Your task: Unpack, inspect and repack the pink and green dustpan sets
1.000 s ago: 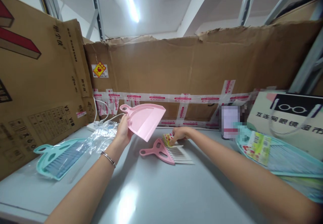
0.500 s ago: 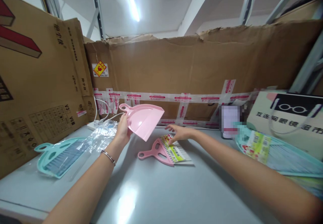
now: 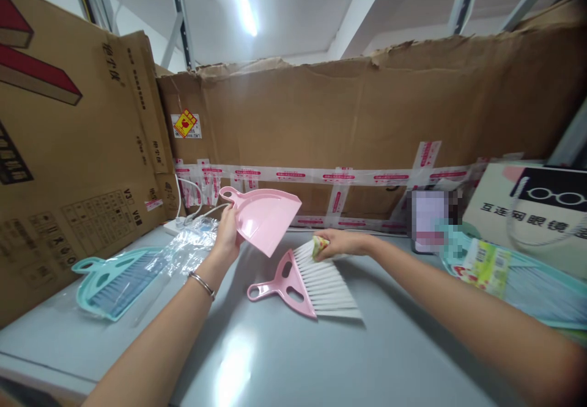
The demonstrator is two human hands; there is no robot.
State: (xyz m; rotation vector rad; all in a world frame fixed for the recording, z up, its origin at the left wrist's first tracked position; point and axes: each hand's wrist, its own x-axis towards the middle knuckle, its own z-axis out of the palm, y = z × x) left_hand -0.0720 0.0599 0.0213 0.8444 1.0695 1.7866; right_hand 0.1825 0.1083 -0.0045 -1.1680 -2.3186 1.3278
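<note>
My left hand (image 3: pixel 228 236) is closed around the handle side of a pink dustpan (image 3: pixel 269 216), holding it tilted above the table. Below it, a pink hand brush (image 3: pixel 290 286) with white bristles lies flat on the grey table, handle toward the left. At the bristles' far edge, my right hand (image 3: pixel 338 244) pinches a crumpled green and white paper label (image 3: pixel 320 246). Most of that label is hidden in the fingers.
A teal brush and dustpan set (image 3: pixel 119 282) lies at left beside clear plastic wrap (image 3: pixel 195 242). More teal sets (image 3: pixel 527 282) lie at right, near a phone (image 3: pixel 428 220) and a glasses-shop bag (image 3: pixel 499 202). Cardboard (image 3: pixel 284 113) walls the back; a power strip (image 3: pixel 177 227) sits there.
My right hand has taken hold of the label, which covered the bristles and is now crumpled in my fingers. The bristles show bare. The brush has turned slightly; the dustpan is still held.
</note>
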